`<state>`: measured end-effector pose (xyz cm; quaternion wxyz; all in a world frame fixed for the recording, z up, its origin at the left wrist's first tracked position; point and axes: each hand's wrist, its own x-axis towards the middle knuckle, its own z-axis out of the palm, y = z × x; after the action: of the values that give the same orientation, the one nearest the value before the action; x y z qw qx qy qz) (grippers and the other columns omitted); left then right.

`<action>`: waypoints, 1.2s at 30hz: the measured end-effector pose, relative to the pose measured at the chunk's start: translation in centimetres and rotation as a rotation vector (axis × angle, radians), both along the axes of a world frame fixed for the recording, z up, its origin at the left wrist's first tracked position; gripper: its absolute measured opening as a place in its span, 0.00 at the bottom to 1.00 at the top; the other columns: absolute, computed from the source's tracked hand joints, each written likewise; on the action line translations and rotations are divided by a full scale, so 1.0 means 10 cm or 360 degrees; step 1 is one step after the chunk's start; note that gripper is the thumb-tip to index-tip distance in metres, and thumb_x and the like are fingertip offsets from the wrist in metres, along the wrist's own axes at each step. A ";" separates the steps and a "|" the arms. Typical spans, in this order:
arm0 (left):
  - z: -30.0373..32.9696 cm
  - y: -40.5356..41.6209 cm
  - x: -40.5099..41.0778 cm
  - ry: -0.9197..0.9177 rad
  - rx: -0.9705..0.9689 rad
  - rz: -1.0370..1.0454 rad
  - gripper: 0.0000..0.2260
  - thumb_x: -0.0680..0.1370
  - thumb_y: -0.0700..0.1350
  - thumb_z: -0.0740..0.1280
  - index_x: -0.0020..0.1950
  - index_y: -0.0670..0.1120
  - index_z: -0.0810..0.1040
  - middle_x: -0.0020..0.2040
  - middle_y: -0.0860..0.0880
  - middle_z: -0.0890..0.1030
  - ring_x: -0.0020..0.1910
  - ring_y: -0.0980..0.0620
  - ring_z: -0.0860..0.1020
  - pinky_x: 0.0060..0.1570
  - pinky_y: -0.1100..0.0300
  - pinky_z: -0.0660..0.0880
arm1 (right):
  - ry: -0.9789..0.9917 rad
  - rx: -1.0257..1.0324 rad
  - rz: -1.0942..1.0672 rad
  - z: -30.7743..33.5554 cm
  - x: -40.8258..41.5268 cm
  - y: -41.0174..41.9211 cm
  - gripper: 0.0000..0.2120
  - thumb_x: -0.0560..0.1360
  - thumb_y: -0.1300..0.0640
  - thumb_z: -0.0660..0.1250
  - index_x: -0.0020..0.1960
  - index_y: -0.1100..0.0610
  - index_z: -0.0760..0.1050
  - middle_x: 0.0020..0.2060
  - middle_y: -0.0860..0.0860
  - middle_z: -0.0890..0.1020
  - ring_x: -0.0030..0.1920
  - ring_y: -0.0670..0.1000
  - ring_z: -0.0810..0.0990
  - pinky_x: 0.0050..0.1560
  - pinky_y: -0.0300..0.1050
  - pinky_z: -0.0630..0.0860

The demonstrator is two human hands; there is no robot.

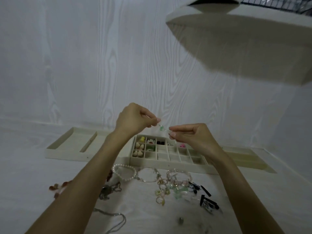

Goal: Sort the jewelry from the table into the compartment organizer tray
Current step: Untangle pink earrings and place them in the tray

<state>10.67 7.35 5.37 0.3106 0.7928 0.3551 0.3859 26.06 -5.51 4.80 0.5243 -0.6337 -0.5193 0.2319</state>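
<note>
I judge sorting partly done: the tray [168, 162] holds pieces in its far-left compartments; many pieces [162, 183] remain on the table [33, 183]. Both hands' fingers [156, 120] pinch a green charm [161, 127].

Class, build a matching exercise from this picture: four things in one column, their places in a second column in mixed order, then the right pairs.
Things
1. pearl bracelet
2. yellow charm
3. green bead piece
4. black clips

Places
A. pinched between left hand and right hand
B. on the table, right of the rings
C. in a far-left compartment of the organizer tray
D. on the table, just before the tray

Pairs: 1-D, 2-C, 3-A, 4-B
</note>
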 end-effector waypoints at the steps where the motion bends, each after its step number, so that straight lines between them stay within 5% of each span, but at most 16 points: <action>1: -0.04 0.06 0.06 0.0059 0.0039 0.0095 0.07 0.68 0.55 0.75 0.38 0.52 0.84 0.33 0.56 0.83 0.36 0.60 0.81 0.40 0.63 0.77 | -0.0033 -0.0041 0.0003 -0.03 0.03 0.05 0.09 0.71 0.63 0.72 0.51 0.57 0.82 0.44 0.53 0.86 0.47 0.48 0.84 0.54 0.42 0.79; 8: -0.34 0.22 0.40 0.0290 0.0132 0.0343 0.08 0.71 0.55 0.73 0.41 0.52 0.84 0.37 0.52 0.83 0.38 0.54 0.80 0.35 0.62 0.69 | -0.0554 -0.0283 -0.0302 -0.20 0.21 0.42 0.07 0.72 0.62 0.72 0.50 0.58 0.83 0.41 0.53 0.85 0.40 0.46 0.83 0.49 0.38 0.79; 13: -0.47 0.26 0.50 0.0374 0.0097 0.0349 0.09 0.72 0.55 0.72 0.44 0.51 0.84 0.41 0.51 0.84 0.40 0.53 0.80 0.39 0.61 0.71 | -0.0546 -0.0567 -0.0240 -0.33 0.23 0.54 0.03 0.73 0.62 0.71 0.43 0.60 0.83 0.34 0.55 0.85 0.33 0.48 0.83 0.40 0.39 0.81; 21: -0.56 0.23 0.58 0.0592 0.0132 0.0266 0.11 0.69 0.57 0.74 0.43 0.51 0.85 0.42 0.50 0.84 0.38 0.51 0.78 0.36 0.61 0.68 | -0.0767 -0.0560 -0.0316 -0.47 0.26 0.60 0.05 0.72 0.61 0.71 0.40 0.54 0.84 0.29 0.50 0.83 0.26 0.43 0.78 0.36 0.40 0.80; 30: -0.57 0.23 0.55 0.0728 0.0056 0.0125 0.06 0.69 0.53 0.75 0.42 0.53 0.85 0.43 0.53 0.84 0.44 0.51 0.80 0.38 0.61 0.68 | -0.0914 -0.0575 -0.0313 -0.50 0.19 0.58 0.06 0.70 0.54 0.74 0.46 0.50 0.85 0.42 0.48 0.85 0.40 0.45 0.81 0.48 0.47 0.80; 36: -0.55 0.25 0.51 0.1004 -0.0014 -0.0046 0.08 0.72 0.53 0.73 0.50 0.54 0.84 0.49 0.52 0.83 0.49 0.50 0.79 0.41 0.60 0.68 | -0.0995 -0.0599 -0.0319 -0.51 0.15 0.56 0.04 0.70 0.53 0.73 0.44 0.49 0.85 0.43 0.45 0.86 0.39 0.44 0.81 0.41 0.43 0.79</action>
<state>15.82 9.89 -0.17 0.1940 0.8771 0.4242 0.1148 27.59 0.11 -0.28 0.2349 -0.8069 -0.5380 0.0661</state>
